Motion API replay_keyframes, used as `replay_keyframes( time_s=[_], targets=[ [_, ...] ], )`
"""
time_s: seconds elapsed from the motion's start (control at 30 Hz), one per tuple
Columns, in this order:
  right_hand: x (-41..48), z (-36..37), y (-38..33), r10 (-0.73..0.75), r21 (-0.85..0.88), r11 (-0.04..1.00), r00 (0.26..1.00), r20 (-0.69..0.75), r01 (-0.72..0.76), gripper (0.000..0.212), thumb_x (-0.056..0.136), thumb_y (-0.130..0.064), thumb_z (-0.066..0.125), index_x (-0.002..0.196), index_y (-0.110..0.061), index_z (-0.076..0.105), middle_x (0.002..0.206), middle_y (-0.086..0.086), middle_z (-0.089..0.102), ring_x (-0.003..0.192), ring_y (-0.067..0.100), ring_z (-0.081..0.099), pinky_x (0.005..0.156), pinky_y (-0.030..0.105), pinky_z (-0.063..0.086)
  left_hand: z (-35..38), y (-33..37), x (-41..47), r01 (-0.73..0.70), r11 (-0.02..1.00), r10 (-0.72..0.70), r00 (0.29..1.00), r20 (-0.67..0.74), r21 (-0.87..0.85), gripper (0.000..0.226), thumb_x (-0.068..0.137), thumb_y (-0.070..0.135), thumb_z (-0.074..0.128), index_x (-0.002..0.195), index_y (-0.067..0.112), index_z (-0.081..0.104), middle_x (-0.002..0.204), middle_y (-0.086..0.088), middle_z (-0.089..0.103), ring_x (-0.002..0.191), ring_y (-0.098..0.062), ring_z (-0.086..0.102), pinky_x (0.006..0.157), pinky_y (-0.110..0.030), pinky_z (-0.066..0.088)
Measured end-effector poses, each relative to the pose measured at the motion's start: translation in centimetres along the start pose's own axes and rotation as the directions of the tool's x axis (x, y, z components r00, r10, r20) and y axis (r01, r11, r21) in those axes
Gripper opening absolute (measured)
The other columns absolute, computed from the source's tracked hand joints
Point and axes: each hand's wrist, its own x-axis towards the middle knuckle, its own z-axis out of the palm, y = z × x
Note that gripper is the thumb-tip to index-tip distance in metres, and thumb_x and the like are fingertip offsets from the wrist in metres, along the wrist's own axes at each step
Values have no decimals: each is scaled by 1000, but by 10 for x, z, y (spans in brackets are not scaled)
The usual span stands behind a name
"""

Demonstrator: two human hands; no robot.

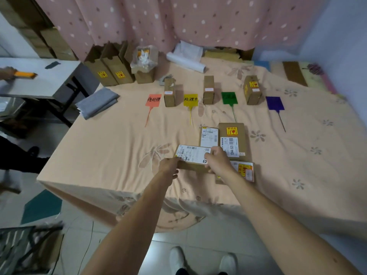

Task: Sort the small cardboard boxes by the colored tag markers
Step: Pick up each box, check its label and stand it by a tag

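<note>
Both my hands grip one small cardboard box with a white label (191, 155): my left hand (168, 165) on its left end, my right hand (217, 158) on its right end. Behind it lie a second labelled box (209, 135) and a larger box with a yellow sticker (232, 139). Another box (245, 170) lies under my right wrist. Across the bed lie four tag markers: red (153, 100), yellow (190, 100), green (229, 98), purple (275, 103). Upright boxes stand right of the red (169, 95), yellow (208, 90) and green (252, 90) tags.
Tall cardboard boxes (108, 66) and a plastic-wrapped box (144, 62) stand at the bed's back left. A white roll (185, 61) lies near the curtain. A folded grey cloth (97, 105) sits at the left edge. Another person's hand (8, 73) rests on a side table.
</note>
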Motion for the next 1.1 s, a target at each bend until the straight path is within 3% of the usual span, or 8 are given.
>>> replay_keyframes(
  time_s=[0.1,0.33,0.43,0.6,0.73,0.83,0.9,1.1],
  targets=[
    [-14,-10,-16,-89,77,992,992,-88,96,8,92,-17,52,96,-15,58,89,5,67,63,20,66,48,28,45,1,25,-18,-64,993,70,996,48,-102,33,86,24,74,113,4,70,89,-6,66,74,-23,62,71,-33,53],
    [-55,-40,-51,-198,291,926,966,-167,240,33,100,-23,61,131,-20,53,113,3,65,57,9,61,45,24,43,3,93,-77,-255,869,332,936,119,-424,28,86,16,78,109,2,72,103,-10,79,92,-22,72,94,-37,59],
    [-71,-61,-69,-250,338,897,958,-141,284,34,100,-25,63,131,-19,53,115,5,66,67,13,66,51,26,49,5,124,-103,-366,832,451,883,126,-417,42,83,22,81,119,3,71,109,-8,80,95,-19,74,96,-37,58],
    [-95,-101,-90,-310,434,838,943,-118,330,38,95,-41,69,129,-27,58,108,2,78,82,20,77,64,34,62,10,162,-148,-533,762,629,744,225,-368,42,88,24,77,121,-1,70,69,8,72,73,-11,70,90,-38,57],
    [-105,-109,-90,-320,552,776,945,-72,306,32,96,-30,71,124,-18,64,108,13,78,73,19,73,66,36,62,24,168,-172,-559,765,642,699,314,-321,42,92,30,73,120,-1,68,85,-2,79,98,-29,76,99,-46,55],
    [-110,-109,-86,-347,503,773,921,-175,386,42,92,-35,75,129,-21,61,111,2,78,89,18,78,78,39,65,39,158,-180,-545,790,614,705,356,-283,52,91,37,74,127,2,61,113,-10,78,108,-32,74,100,-49,57],
    [-116,-109,-83,-370,378,797,875,-312,471,44,91,-37,76,128,-26,55,112,-7,75,90,10,77,70,25,62,51,145,-184,-544,798,602,699,387,-260,49,94,41,70,131,11,59,118,-7,77,107,-28,75,98,-48,58],
    [-121,-102,-67,-543,-97,778,587,-601,620,64,86,-35,81,135,-19,44,130,0,58,111,10,65,82,30,63,72,119,-203,-489,832,549,660,513,-262,36,108,41,41,133,26,63,125,-6,74,117,-25,70,99,-40,55]
  ],
)
